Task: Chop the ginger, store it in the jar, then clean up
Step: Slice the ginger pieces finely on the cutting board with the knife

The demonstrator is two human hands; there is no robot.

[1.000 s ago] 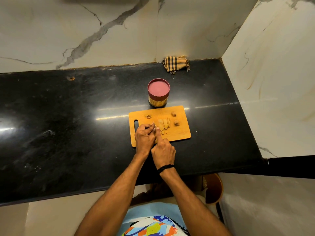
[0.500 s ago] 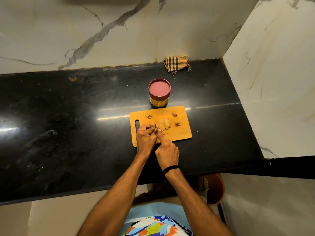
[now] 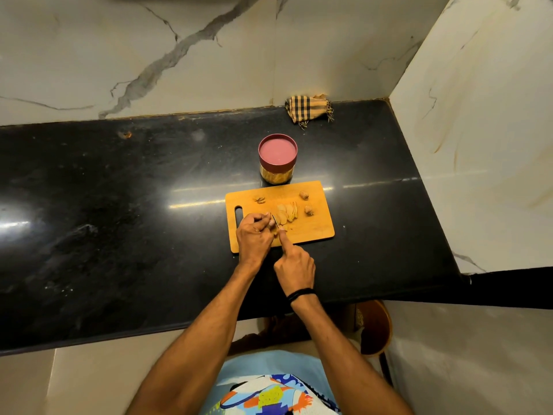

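**Clerk:** Nearest entry?
**Checker:** Right hand [image 3: 294,269], logged at the near edge of the cutting board [image 3: 317,232]. Its fingers were curled about a handle that was hidden. The forefinger was laid straight along the knife blade [image 3: 275,220], judged to be for steadying the cut.

**Clerk:** Next?
**Checker:** Left hand [image 3: 254,235], just left of the blade. The fingertips were tucked together and clamped on a ginger piece [image 3: 276,232], which was largely covered. The tucking was judged to keep them clear of the edge.

**Clerk:** Further along the board?
**Checker:** Cut slices [image 3: 288,214] were fanned just right of the blade, where they would fall as cut. Two uncut lumps [image 3: 304,195] were set aside toward the far right corner. Small scraps [image 3: 259,199] were noted at the far left.

**Clerk:** Beyond the board?
**Checker:** Jar [image 3: 277,158], lid on, stood at the board's far edge. Whether the two touched could not be told. It was judged to be placed close for a short transfer, and storing was not yet begun.

**Clerk:** Farthest?
**Checker:** Checked cloth [image 3: 308,110], bunched against the far wall on the counter [image 3: 119,220], apparently reserved for wiping up.
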